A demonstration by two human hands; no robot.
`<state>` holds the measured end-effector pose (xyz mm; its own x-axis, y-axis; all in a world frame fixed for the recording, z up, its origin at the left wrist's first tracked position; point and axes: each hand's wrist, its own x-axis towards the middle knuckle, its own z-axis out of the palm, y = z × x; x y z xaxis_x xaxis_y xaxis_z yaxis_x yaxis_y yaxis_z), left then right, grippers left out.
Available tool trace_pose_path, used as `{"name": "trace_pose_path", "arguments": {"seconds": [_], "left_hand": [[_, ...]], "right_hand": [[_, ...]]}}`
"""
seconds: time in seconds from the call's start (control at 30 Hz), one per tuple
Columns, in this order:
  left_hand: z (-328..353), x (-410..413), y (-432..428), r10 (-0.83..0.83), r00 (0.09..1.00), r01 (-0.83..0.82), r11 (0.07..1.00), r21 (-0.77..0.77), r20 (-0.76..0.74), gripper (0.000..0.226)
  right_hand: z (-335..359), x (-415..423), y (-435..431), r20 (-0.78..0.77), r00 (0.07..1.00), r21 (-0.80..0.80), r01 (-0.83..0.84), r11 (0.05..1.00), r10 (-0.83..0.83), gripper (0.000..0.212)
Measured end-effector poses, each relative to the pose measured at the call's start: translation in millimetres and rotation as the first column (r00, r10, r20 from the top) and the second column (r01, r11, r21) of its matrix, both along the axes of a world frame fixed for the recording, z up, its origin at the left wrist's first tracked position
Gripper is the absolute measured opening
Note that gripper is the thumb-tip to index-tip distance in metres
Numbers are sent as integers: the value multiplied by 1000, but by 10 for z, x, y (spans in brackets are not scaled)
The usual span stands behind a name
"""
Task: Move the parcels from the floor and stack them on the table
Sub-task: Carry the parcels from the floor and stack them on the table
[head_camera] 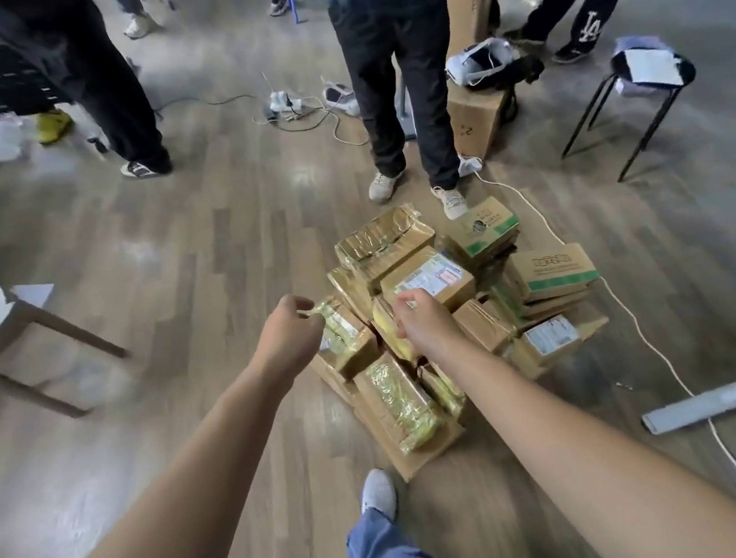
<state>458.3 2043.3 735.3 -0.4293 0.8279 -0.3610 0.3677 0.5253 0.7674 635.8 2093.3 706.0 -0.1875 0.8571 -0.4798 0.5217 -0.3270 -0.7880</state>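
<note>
Left grip [290, 333], right grip [420, 321] curled above parcels [386, 240] — brown, tape-wrapped.

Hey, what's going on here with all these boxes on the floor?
A person reaches down with both arms to a pile of taped cardboard parcels on the wooden floor. The left hand and right hand are at the pile's top, fingers curled; whether either grips a parcel is unclear. Other people stand nearby.
</note>
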Motion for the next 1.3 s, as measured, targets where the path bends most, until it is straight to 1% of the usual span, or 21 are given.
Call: {"name": "trace_pose_path", "arguments": {"seconds": [0.13,0.23,0.37,0.5,0.6,0.73,0.87,0.97,1.03,1.13,1.17,1.2,1.3], "left_hand": [[-185,-369,553,-79,997,77,992,-95,-22,35],[-306,-554,915,-128,991,122,981,-153,-28,37],[-475,-659,1285,-212,977,205,956,-211,-10,36],[-681,-755,1662,-320,947,311,912,-266,8,36],[-914,-857,2041,-421,907,408,868,-283,18,36],[-1249,-954,2630,-540,842,520,809,-275,5,44],[-1597,-929,3184,-644,764,623,724,-297,31,50],[-1810,-852,3462,-738,673,687,646,-334,-41,46],[-1947,-815,3569,-762,647,704,611,-362,-26,47],[-2206,-791,3643,-798,603,736,552,-392,10,45],[-2283,-786,3650,-791,611,733,553,-396,29,42],[-2343,-778,3650,-767,639,723,574,-385,58,41],[-2392,-772,3620,-624,749,659,667,-348,224,31]], "right_hand": [[-195,-309,442,16,999,-53,42,998,-42,34],[-340,-476,673,48,998,-78,51,996,-47,32],[-532,-628,844,53,991,-143,129,981,-123,33],[-718,-734,990,84,976,-164,211,964,-200,36],[-857,-854,1140,102,950,-176,308,935,-294,37],[-1001,-1043,1358,102,912,-175,411,895,-398,41],[-1198,-1261,1622,115,846,-186,533,825,-521,47],[-1444,-1388,1789,172,821,-195,569,799,-544,62],[-1549,-1438,1858,221,804,-174,589,789,-552,58],[-1672,-1459,1908,235,778,-172,623,763,-582,57],[-1687,-1473,1923,232,771,-174,632,755,-593,57],[-1702,-1488,1939,223,756,-177,652,737,-615,58],[-1695,-1522,1969,186,702,-177,712,679,-688,58]]}}
